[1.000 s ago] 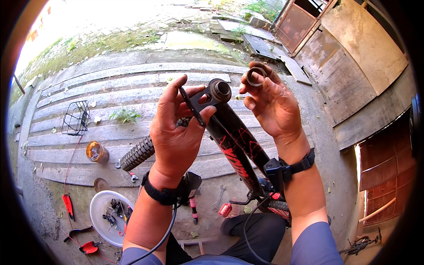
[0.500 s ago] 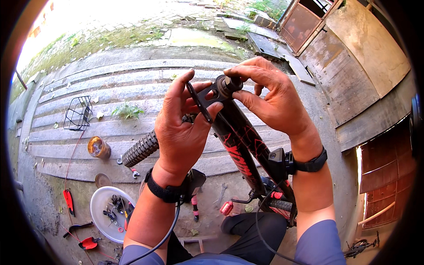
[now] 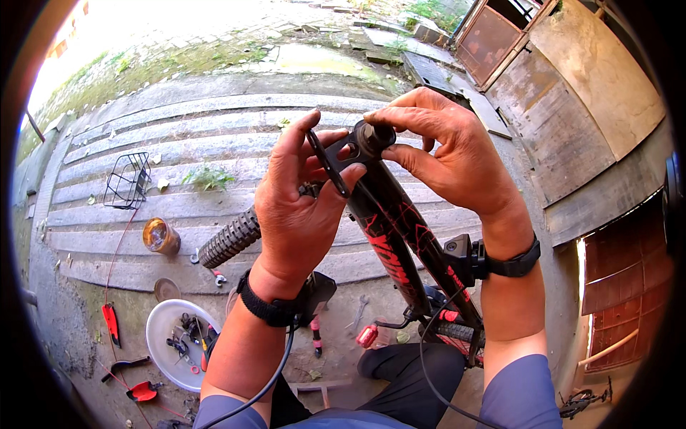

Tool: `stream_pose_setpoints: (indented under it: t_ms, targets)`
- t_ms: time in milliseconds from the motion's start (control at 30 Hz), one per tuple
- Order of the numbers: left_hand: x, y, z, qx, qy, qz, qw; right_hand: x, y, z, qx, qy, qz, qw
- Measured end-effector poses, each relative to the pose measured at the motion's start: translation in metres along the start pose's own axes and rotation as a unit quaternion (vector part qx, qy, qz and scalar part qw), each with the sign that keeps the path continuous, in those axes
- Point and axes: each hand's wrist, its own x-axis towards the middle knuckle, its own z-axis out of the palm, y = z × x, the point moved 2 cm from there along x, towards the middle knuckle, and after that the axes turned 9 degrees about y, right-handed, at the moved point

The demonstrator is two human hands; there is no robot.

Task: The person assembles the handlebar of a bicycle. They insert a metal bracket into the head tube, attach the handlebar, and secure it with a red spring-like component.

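A black bicycle frame point(image 3: 421, 239) with red markings stands upright between my legs, its front end raised towards my hands. My left hand point(image 3: 293, 214) holds a flat black metal bracket point(image 3: 327, 163) with a slotted hole, thumb on one side and fingers on the other. The bracket's other end sits around the top of the frame's head tube. There, the thumb and index finger of my right hand point(image 3: 461, 154) pinch a dark round nut or cap point(image 3: 376, 134). What lies under it is hidden. A knobbly tire point(image 3: 229, 239) shows behind my left wrist.
At the lower left a white basin point(image 3: 161, 350) holds tools and small parts. Near it lie red-and-black parts point(image 3: 143, 391), a tin can point(image 3: 161, 237) and a black wire basket point(image 3: 127, 180). A wrench point(image 3: 362, 309) rests on the ground by a red pedal point(image 3: 367, 335).
The dark nut or cap has turned slightly between my right fingers, and my right hand and forearm have shifted a little to the right. My left hand still holds the bracket.
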Motion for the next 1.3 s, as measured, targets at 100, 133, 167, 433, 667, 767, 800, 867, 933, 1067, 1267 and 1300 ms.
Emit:
stream_pose_setpoints:
  t_ms: [100,133,167,433,667,767,800,867,933,1067,1267,1300]
  targets:
    - [0.000,0.000,0.000,0.000,0.000,0.004,1.000,0.001,-0.001,-0.001,-0.004,-0.003,0.018,1.000]
    - [0.000,-0.001,0.000,-0.003,0.000,0.003,1.000,0.001,-0.001,-0.001,-0.005,-0.006,0.028,1.000]
    - [0.000,-0.001,0.000,-0.006,0.001,0.001,1.000,0.002,-0.001,-0.001,-0.013,-0.005,0.026,1.000]
    - [0.000,0.000,0.001,-0.001,0.003,0.000,1.000,0.006,-0.005,-0.001,-0.073,0.002,0.019,0.997]
    - [0.000,0.001,0.001,0.003,0.005,-0.002,1.000,0.005,-0.007,0.000,-0.128,0.004,0.024,0.992]
    - [0.001,0.001,0.000,0.001,0.005,-0.006,1.000,0.002,-0.011,0.000,-0.106,0.007,0.040,0.994]
    - [0.000,0.001,0.000,0.004,0.006,-0.005,1.000,0.001,-0.015,0.001,-0.091,0.007,0.059,0.994]
    - [0.000,0.001,0.001,0.007,0.006,-0.002,1.000,0.000,-0.014,0.001,-0.063,0.015,0.060,0.996]
    - [0.000,0.000,0.001,0.001,0.008,-0.005,1.000,-0.002,-0.007,0.003,-0.031,0.030,0.025,0.999]
    - [0.000,0.000,0.001,-0.002,0.009,-0.007,1.000,0.000,-0.008,0.001,-0.061,0.007,0.011,0.998]
    - [0.000,0.000,0.002,-0.006,0.009,-0.004,1.000,0.002,-0.009,0.001,-0.065,-0.011,-0.011,0.998]
    - [0.000,0.000,0.002,-0.003,0.007,-0.003,1.000,0.001,-0.008,0.001,-0.067,-0.006,-0.014,0.998]
